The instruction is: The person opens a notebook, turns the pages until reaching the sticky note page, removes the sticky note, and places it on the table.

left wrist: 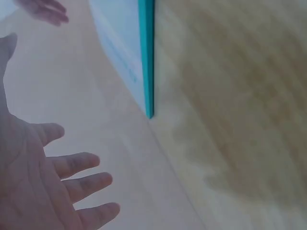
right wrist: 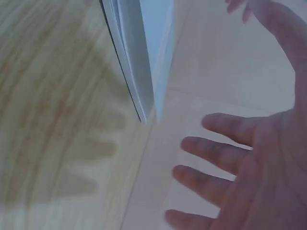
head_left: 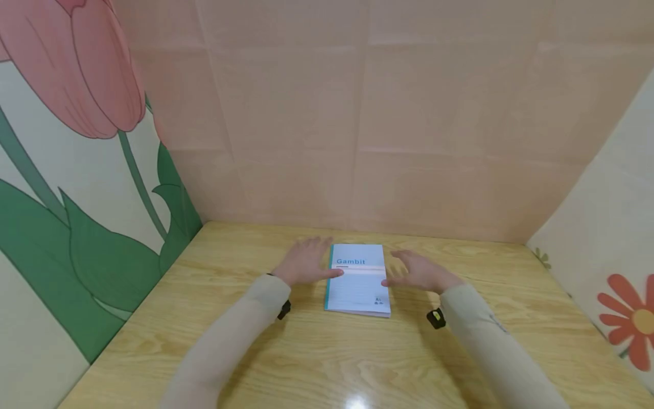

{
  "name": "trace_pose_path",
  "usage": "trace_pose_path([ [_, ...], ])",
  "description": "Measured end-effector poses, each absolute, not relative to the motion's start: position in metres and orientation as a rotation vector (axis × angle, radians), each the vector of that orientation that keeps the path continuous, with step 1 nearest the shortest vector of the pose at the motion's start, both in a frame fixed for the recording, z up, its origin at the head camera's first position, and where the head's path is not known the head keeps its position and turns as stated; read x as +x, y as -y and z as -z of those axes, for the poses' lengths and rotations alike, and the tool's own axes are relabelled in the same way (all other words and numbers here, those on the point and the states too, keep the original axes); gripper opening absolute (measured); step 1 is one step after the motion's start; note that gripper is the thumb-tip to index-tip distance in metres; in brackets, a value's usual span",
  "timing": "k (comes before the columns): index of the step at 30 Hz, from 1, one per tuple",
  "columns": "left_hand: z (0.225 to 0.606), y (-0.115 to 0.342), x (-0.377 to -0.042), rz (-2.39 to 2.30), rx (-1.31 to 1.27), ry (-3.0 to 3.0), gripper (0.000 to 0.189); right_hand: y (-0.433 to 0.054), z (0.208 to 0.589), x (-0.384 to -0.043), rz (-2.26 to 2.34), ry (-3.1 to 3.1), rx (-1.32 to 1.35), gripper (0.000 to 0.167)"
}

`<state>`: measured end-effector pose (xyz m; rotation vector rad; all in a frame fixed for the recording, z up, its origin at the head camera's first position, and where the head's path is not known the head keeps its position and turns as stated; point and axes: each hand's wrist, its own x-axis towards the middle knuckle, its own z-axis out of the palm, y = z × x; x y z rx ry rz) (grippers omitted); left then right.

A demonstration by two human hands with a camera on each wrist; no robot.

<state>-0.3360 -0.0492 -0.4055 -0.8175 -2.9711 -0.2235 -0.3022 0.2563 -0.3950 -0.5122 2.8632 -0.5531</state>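
Observation:
A notebook [head_left: 357,289] with a pale cover, the word "Gambit" and a teal spine [left wrist: 147,62] lies on the wooden table. To its left is my left hand [head_left: 306,262], fingers spread, its thumb overlapping the cover in the head view. On the other side my right hand [head_left: 421,272] is held with fingers apart, the thumb tip at the notebook's right edge. Both wrist views show bare palms, with nothing in the left hand [left wrist: 38,177] or the right hand [right wrist: 268,163]. The page edges [right wrist: 127,62] face the right hand, and the cover stands slightly lifted from them.
The wooden table [head_left: 337,363] meets a pinkish cloth backdrop [head_left: 357,113] along its far edge. A panel with a large tulip [head_left: 76,68] borders the left side. On the right is a pale panel with a red flower [head_left: 631,318]. Each wrist wears a dark strap.

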Motion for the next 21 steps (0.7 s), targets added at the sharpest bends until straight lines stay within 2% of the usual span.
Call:
trace_pose_path([
  [12,0.418,0.047,-0.315,0.262,-0.899,3.23,0.108,-0.255,0.412,-0.294,0.526,-2.671,-0.532,0.12],
  [21,0.426,0.048,-0.313,0.231,-0.886,3.319,0.112,-0.253,0.42,-0.296,0.449,-2.658,-0.531,0.124],
])
